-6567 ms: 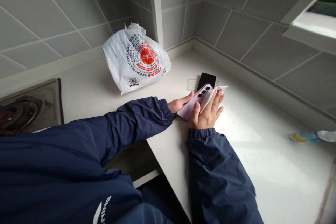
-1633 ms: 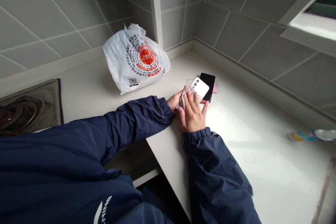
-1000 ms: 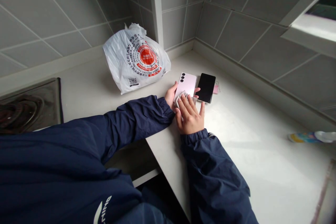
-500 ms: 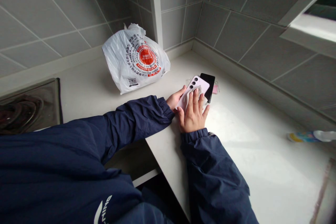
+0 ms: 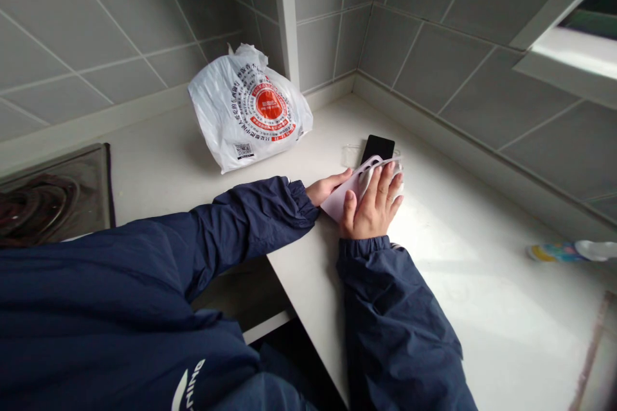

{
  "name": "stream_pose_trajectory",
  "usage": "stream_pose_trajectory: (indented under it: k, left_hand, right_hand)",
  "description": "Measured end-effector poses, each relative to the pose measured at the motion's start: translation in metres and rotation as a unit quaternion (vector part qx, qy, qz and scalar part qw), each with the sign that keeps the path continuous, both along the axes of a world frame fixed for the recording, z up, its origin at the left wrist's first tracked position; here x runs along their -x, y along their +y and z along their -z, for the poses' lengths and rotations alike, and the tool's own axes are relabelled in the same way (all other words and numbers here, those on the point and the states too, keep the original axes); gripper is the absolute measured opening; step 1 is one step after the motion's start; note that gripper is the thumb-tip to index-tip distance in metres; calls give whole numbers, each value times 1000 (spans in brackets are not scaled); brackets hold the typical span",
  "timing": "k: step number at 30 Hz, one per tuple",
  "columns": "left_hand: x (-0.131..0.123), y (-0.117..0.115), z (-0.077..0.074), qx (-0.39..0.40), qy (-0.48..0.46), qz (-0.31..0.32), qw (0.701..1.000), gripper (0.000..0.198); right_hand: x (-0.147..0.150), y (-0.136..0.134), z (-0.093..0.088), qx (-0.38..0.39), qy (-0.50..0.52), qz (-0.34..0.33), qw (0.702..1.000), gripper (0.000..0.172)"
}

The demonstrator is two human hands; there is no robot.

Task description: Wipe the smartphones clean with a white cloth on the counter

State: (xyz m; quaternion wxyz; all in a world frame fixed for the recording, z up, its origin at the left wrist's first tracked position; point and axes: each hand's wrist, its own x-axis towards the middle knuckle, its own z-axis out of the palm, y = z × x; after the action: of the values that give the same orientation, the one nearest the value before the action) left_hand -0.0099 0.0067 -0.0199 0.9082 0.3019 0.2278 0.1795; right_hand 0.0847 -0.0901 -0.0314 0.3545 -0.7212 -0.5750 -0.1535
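I have the pink phone (image 5: 340,202) tilted over the counter (image 5: 434,237) near its front edge, camera lenses at the far end; my left hand (image 5: 326,189) is closed on it along the left side, thumb on top; my right hand (image 5: 369,212) lies nearly flat, fingers extended over a white cloth (image 5: 365,180) against the phone's back, though from this angle I cannot tell whether they pinch the cloth or only press it; I read this step as wiping the back; to my judgement the next move calls for a firm left grip and light, even pressure around the lenses, lest the phone slip; just beyond lies a black-screened phone (image 5: 377,147); farther off stand a plastic bag (image 5: 255,109) to the left and, well apart at right, a bottle (image 5: 562,251).
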Motion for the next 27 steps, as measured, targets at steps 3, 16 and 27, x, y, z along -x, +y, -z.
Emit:
stream_pose_trajectory:
  k: [3, 16, 27]
  left_hand:
    - [5, 1, 3, -14, 10, 40, 999, 55]
    - [6, 2, 6, -25, -31, 75, 996, 54]
    - [5, -6, 0, -121, -9, 14, 993, 44]
  right_hand:
    - [-5, 1, 0, -24, 9, 12, 1000, 76]
    - [-9, 2, 1, -28, 24, 0, 999, 74]
    - [-4, 1, -12, -32, -35, -2, 999, 69]
